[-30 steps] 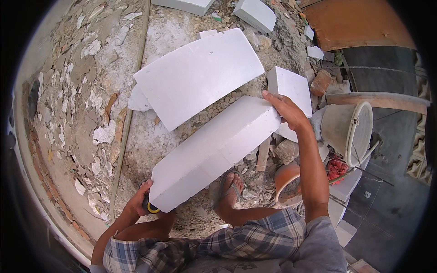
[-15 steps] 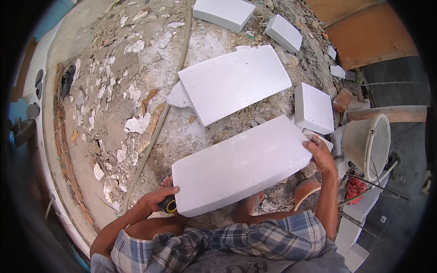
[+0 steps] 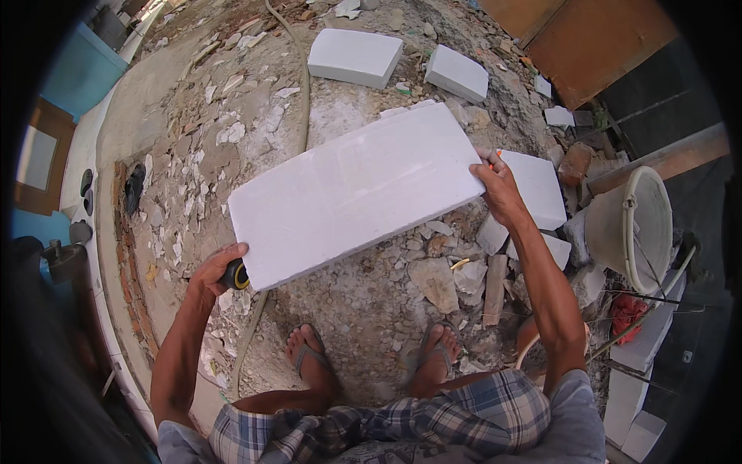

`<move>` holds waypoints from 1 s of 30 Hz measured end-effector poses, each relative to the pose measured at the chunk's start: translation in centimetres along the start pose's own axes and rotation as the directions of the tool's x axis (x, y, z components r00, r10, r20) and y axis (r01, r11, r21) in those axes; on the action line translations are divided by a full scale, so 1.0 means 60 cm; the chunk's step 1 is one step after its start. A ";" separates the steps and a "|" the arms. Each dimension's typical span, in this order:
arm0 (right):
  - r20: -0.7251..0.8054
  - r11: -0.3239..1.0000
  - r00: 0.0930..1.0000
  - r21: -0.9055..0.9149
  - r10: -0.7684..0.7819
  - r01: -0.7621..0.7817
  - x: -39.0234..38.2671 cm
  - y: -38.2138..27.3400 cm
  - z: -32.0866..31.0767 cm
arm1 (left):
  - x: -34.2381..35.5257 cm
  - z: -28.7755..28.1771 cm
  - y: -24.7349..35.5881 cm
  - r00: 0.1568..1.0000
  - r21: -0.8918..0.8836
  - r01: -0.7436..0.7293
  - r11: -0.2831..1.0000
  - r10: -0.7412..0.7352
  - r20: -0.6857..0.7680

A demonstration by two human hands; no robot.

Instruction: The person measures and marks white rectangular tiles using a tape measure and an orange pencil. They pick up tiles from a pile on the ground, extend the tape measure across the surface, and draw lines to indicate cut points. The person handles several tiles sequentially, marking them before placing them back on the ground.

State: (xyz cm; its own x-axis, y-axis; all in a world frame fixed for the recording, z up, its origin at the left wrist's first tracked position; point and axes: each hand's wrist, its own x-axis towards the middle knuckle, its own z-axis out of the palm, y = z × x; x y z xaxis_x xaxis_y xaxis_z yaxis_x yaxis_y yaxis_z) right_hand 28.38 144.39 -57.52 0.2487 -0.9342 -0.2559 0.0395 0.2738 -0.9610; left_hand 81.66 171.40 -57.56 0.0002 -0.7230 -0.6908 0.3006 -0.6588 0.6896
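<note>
I hold a long white block [image 3: 352,193] raised and slanting across the view. My left hand [image 3: 220,267] is closed at its left end, with a black and yellow tool [image 3: 236,274], perhaps a tape measure, also in it against the block. My right hand [image 3: 495,185] grips the right end with the thumb on the top face; a thin orange item [image 3: 498,155] shows at those fingers. Another white block [image 3: 532,185] lies just beyond my right hand. My feet in flip-flops stand on rubble below the block.
Two white blocks [image 3: 355,58] lie farther ahead on the rubble [image 3: 185,155]. A hose [image 3: 301,108] crosses the ground. At the right are a tilted bucket [image 3: 630,228], brick pieces [image 3: 574,165], a red cloth [image 3: 627,317] and brown boards [image 3: 595,46]. A pale ledge [image 3: 100,271] runs along the left.
The long block has been raised and moved forward, away from my legs, with both hands still on it. It now covers most of the block lying ahead, and both my feet show below it.
</note>
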 end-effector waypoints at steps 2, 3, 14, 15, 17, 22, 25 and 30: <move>0.015 1.000 1.000 0.003 -0.003 0.003 0.046 0.020 0.004 | 0.030 -0.012 0.019 0.999 0.010 0.002 1.000 -0.001 -0.043; 0.012 0.999 0.999 -0.016 -0.032 0.032 0.064 0.027 0.002 | 0.039 -0.010 0.028 0.998 0.025 0.035 0.999 -0.034 -0.043; -0.107 0.995 0.991 0.046 -0.085 0.090 0.075 0.057 0.029 | 0.061 -0.030 0.010 0.989 -0.034 -0.040 0.999 0.035 -0.141; -0.116 0.994 0.990 0.063 -0.086 0.094 0.074 0.050 0.037 | 0.062 -0.036 0.011 0.989 -0.039 -0.036 0.999 0.030 -0.144; -0.143 0.995 0.985 0.030 -0.093 0.098 0.075 0.046 0.038 | 0.067 -0.029 0.005 0.988 -0.044 -0.048 0.998 0.041 -0.148; -0.215 0.900 0.902 -0.318 -0.374 0.297 0.105 -0.041 0.005 | 0.047 0.016 0.018 0.988 -0.015 -0.057 0.998 0.054 -0.146; -0.229 0.795 0.794 -0.412 -0.564 0.446 0.080 -0.132 -0.020 | 0.040 0.028 0.035 0.966 0.099 -0.122 0.988 0.141 -0.218; -0.078 0.901 0.950 -0.348 -0.303 0.259 -0.082 -0.134 0.096 | -0.053 0.067 0.127 0.796 0.608 -0.166 0.776 0.469 -0.381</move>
State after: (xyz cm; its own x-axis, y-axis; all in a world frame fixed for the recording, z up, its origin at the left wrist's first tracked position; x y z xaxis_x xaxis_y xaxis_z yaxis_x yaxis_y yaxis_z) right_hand 32.41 148.13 -47.91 0.1489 -0.9880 0.0402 -0.2370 -0.0751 -0.9686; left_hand 80.10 167.82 -49.21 0.5051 -0.8057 -0.3093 -0.3466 -0.5176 0.7823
